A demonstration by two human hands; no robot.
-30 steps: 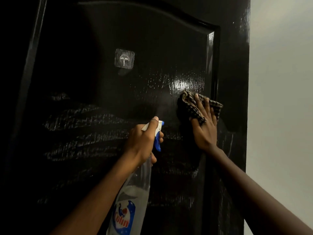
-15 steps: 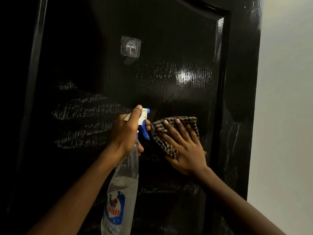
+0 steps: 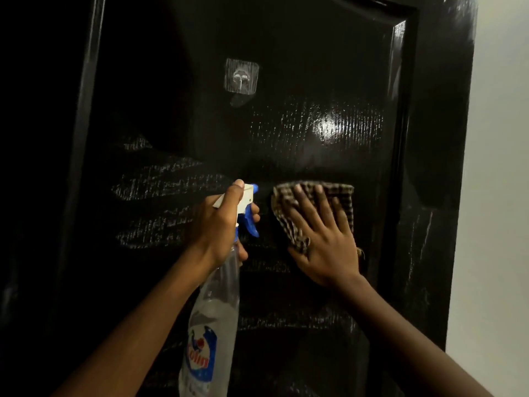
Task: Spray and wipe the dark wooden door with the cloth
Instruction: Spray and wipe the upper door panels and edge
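Right hand (image 3: 323, 242) flat, fingers spread, pressing checked cloth (image 3: 289, 222) on door (image 3: 286, 67) panel. Left hand (image 3: 217, 224) gripping spray bottle (image 3: 211, 310), nozzle aimed just left of cloth. Streaky wet patch sits further left, guessing wipe heads that way.

Light is dim and comes from the viewer's side: the glossy dark door (image 3: 286, 67) bears one hard white glare right of centre, streaked by the wood grain, while its left side sinks into near black and the pale wall (image 3: 498, 167) stays evenly grey. A broad soft shadow lies on the panel just above the left hand (image 3: 217, 224) and right hand (image 3: 323, 239). Focus is slightly soft, the spray bottle (image 3: 211, 325) label smeared, and the wide lens slants the door's straight edges.
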